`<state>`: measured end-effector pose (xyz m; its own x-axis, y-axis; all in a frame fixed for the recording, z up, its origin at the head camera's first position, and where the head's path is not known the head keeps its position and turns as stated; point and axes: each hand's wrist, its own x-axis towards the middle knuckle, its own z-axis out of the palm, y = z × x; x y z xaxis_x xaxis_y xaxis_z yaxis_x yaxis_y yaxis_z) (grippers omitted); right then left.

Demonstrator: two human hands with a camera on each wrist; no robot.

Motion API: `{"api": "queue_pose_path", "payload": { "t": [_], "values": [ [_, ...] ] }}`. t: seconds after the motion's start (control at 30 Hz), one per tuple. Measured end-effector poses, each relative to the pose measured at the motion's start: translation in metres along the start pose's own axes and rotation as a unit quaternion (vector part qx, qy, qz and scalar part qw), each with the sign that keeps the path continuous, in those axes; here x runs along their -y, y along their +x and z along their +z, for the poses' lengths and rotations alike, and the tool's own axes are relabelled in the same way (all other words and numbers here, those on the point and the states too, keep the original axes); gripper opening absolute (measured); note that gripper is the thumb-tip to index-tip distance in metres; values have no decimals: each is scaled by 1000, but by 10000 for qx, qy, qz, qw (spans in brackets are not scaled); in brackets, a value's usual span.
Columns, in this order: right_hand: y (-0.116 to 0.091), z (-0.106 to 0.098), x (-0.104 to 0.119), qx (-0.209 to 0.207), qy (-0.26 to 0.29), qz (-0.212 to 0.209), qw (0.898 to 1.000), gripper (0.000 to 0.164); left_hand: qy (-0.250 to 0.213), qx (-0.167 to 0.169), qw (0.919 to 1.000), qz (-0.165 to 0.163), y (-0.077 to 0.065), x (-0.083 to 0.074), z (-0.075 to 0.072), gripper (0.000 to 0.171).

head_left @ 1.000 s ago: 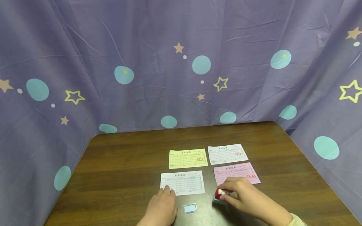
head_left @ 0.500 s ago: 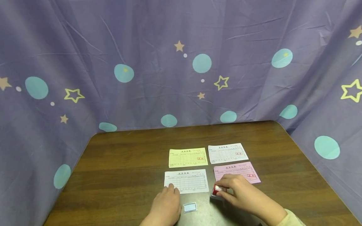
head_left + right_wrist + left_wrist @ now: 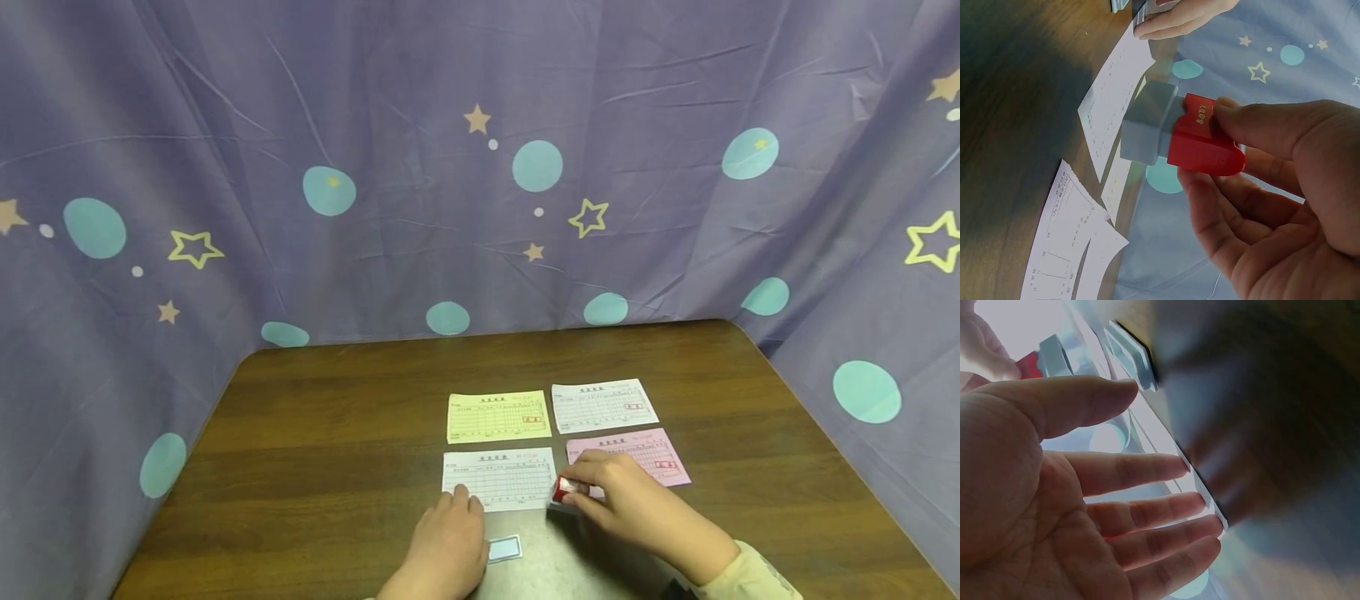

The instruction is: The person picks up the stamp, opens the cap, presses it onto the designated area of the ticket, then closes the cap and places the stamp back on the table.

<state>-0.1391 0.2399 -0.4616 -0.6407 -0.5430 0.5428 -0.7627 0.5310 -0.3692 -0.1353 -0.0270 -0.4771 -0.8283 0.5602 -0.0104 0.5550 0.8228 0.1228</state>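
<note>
My right hand (image 3: 628, 504) pinches a red and grey self-inking stamp (image 3: 1205, 134) between thumb and fingers. In the right wrist view the stamp's grey base points away from the palm, apart from the paper. In the head view it overlaps the right edge of the front white slip pad (image 3: 506, 475), a printed form with no red mark showing. On that pad's lower left edge rest the extended fingertips of my left hand (image 3: 447, 542), as the left wrist view also shows. A small pale-blue rectangular piece (image 3: 506, 548) lies beside the left hand, partly covered by it.
Behind the front pad lie a yellow slip pad (image 3: 491, 421) and another white one (image 3: 596, 404). A pink pad (image 3: 656, 446) sits to the right, partly under the right hand in view. These three bear red stamp marks. A purple patterned curtain (image 3: 390, 258) borders the wooden table (image 3: 322, 467).
My left hand has moved right, and the front white pad has slid right with it. The right hand has carried the stamp leftward and slightly forward, up to that pad's edge.
</note>
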Motion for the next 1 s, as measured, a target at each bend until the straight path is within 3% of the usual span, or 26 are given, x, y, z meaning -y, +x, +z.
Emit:
{"api": "queue_pose_path", "payload": {
  "t": [0.6,1.0],
  "values": [
    [13,13,-12,276,23,494,9984,11,327,-129,9993,-109,3,-9,4,47],
    [24,26,-19,470,143,611,9969,9,383,-445,9981,-161,0,-12,10,49]
  ]
}}
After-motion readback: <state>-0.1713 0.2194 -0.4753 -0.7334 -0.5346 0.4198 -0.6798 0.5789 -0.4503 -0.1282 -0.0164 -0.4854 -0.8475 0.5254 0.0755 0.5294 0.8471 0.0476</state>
